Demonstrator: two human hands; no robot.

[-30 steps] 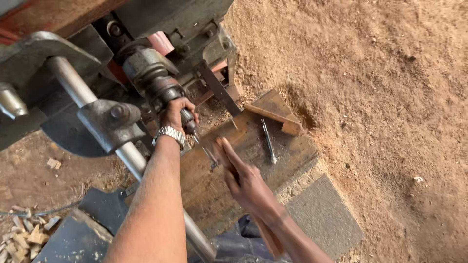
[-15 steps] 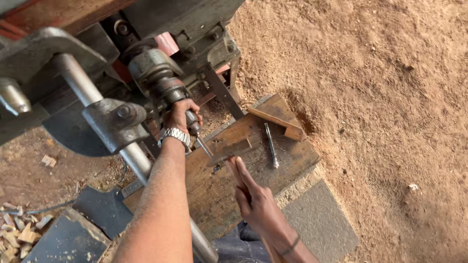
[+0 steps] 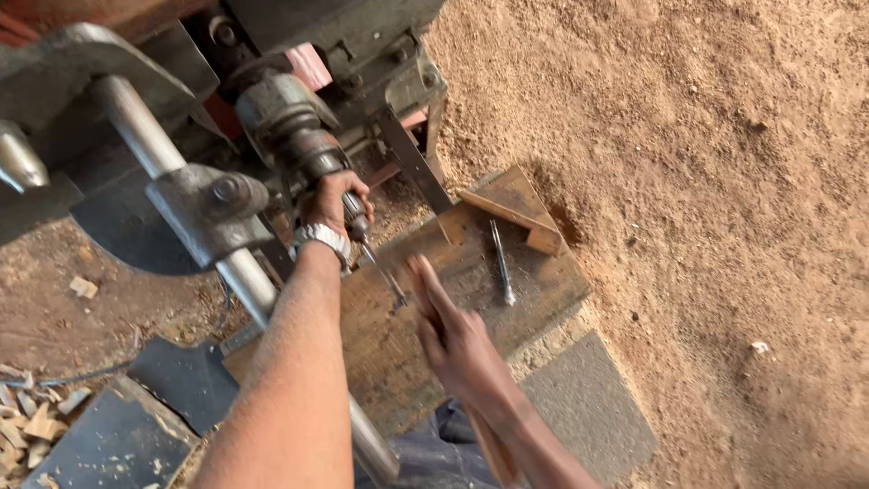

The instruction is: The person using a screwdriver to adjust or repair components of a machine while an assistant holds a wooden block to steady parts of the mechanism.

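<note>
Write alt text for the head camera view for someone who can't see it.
A person's left hand grips the chuck of a heavy drilling machine, its bit over a wooden board, while the right hand hovers open above it. A loose bit lies on the board, sawdust all around.

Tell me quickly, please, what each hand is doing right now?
Left hand: closed around the chuck of the machine, above the drill bit.
Right hand: open, fingers extended, holding nothing, over the wooden board.

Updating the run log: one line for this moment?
left hand: grips grey metal chuck | right hand: open, above worn wooden board
</note>
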